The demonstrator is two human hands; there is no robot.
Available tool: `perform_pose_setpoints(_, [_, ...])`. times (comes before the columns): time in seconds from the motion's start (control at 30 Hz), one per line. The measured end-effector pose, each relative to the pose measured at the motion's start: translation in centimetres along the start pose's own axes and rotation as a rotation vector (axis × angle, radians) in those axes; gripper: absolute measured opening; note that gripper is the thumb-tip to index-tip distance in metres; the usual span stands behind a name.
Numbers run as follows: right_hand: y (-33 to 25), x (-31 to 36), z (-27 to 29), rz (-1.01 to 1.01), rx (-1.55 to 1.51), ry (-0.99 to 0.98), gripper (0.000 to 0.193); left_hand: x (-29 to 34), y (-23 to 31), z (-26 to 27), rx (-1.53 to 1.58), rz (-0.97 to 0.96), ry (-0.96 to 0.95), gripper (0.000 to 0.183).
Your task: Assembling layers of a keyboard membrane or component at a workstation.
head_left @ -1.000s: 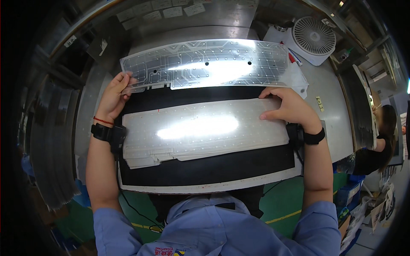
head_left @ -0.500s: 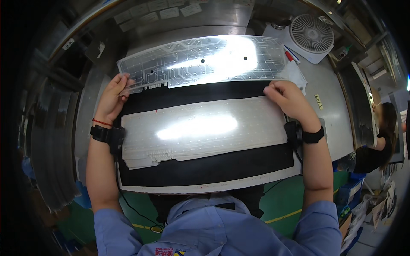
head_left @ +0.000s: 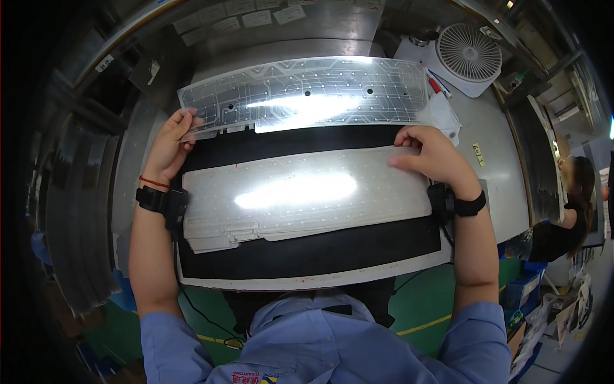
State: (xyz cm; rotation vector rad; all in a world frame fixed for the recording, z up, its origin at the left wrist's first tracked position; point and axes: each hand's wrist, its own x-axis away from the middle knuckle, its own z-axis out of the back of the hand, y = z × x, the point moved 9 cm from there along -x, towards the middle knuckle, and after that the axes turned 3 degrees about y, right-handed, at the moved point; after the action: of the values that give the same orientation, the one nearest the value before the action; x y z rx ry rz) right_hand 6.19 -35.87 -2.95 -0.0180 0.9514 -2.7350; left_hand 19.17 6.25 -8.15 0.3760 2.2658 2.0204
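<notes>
My left hand (head_left: 171, 144) pinches the lower left corner of a clear circuit film (head_left: 275, 112), a long sheet with fine printed traces, dots and several dark holes. The film lies beyond a stack of similar milky sheets (head_left: 307, 211), and bright glare covers part of both. Over the stack's upper right corner rests my right hand (head_left: 430, 152), its thumb apart from the curled fingers and nothing visible between them. The thumb is on or just over the top sheet. Beneath the stack lies a black mat (head_left: 345, 244).
A white fan (head_left: 470, 52) stands at the far right, near a red marker (head_left: 436, 86) and a crumpled white cloth (head_left: 444, 116). Stacked sheets (head_left: 80, 217) fill the left side; another stack (head_left: 538, 160) stands right. A person (head_left: 566, 217) is at the right edge.
My right thumb has parted from the fingers and moved down over the stack. The clear film has shifted slightly toward me and tilted, so its glare is smaller. My left hand keeps its grip.
</notes>
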Motion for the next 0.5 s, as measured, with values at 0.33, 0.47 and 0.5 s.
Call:
perform_pose_setpoints(0.33, [1.8,0.0,0.8,-0.078,-0.038,0.078,0.018,0.0,0.1,0.1,0.000,-0.007,0.009,0.019])
perform_pose_setpoints(0.47, [1.8,0.0,1.0,-0.010,-0.002,0.099,0.018,0.1,0.2,0.0,0.004,-0.006,0.003,0.018])
perform_pose_setpoints(0.5, [2.3,0.0,1.5,0.011,0.014,0.158,0.018,0.0,0.1,0.0,0.007,-0.005,-0.001,0.018])
